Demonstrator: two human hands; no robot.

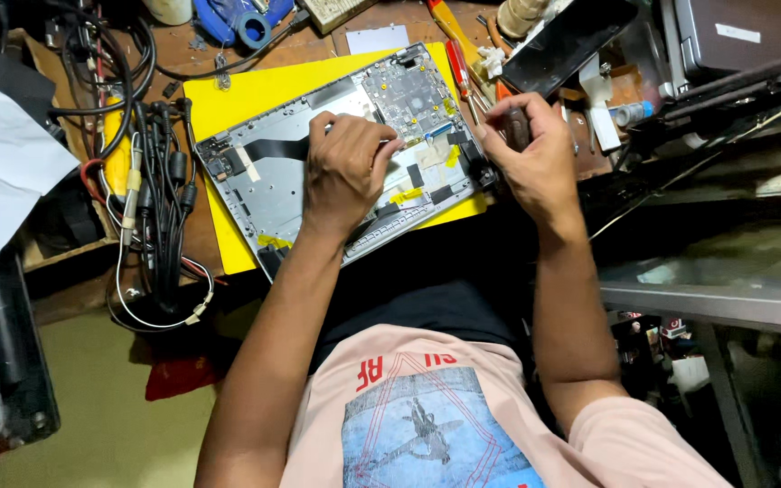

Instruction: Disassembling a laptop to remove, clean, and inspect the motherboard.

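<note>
The left hand [345,172] is covering the middle of the opened laptop base [264,190]; the right hand [535,154] is wrapping a dark tool handle [518,126], hiding its tip. At far right, a closed laptop [752,36] is running off the edge; the tangled cables [160,163] at left are overlapping too thickly to tell apart.

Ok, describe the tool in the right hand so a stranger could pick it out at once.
Start at the yellow mat on the cluttered bench, where an opened laptop lies with its circuit board showing. At the laptop's right edge, the right hand grips a dark, stubby handle. Unlike the red-handled screwdriver lying loose beside it, this one is held upright in the fist.
</note>
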